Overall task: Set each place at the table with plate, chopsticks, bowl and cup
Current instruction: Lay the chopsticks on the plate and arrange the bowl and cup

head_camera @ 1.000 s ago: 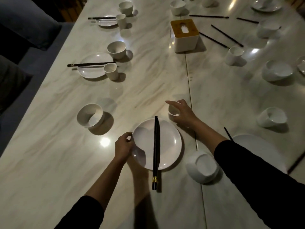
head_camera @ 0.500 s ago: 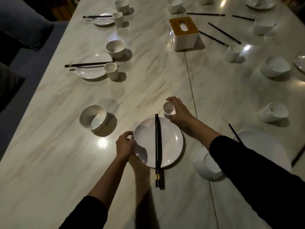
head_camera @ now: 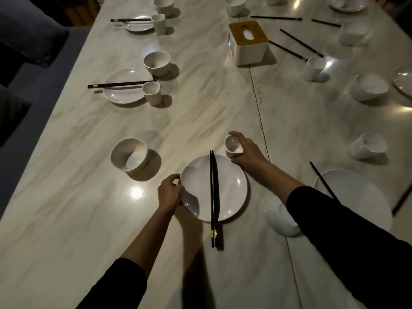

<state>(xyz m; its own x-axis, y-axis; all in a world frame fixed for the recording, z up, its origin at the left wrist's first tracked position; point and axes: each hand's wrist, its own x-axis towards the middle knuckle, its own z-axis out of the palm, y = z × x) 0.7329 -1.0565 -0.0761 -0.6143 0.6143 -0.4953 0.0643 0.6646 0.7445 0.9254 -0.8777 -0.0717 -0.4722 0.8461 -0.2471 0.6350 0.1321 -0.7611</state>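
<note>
A white plate point(head_camera: 231, 186) lies on the marble table in front of me, with a pair of black chopsticks point(head_camera: 213, 197) laid across its middle, their gold-banded ends pointing at me. My left hand point(head_camera: 169, 192) grips the plate's left rim. My right hand point(head_camera: 246, 151) holds a small white cup point(head_camera: 233, 147) that stands at the plate's far right edge. A white bowl point(head_camera: 129, 155) stands to the plate's far left.
Two set places with plate, chopsticks, cup and bowl point(head_camera: 157, 63) line the left side. A tissue box point(head_camera: 248, 42) stands mid-table. On the right lie loose chopsticks point(head_camera: 301, 42), tilted bowls point(head_camera: 367, 146), a cup point(head_camera: 314, 68) and another plate point(head_camera: 354, 195). A bowl point(head_camera: 278, 216) lies under my right forearm.
My right hand has drawn the small cup closer to the plate's far edge. My left hand stays on the plate's rim.
</note>
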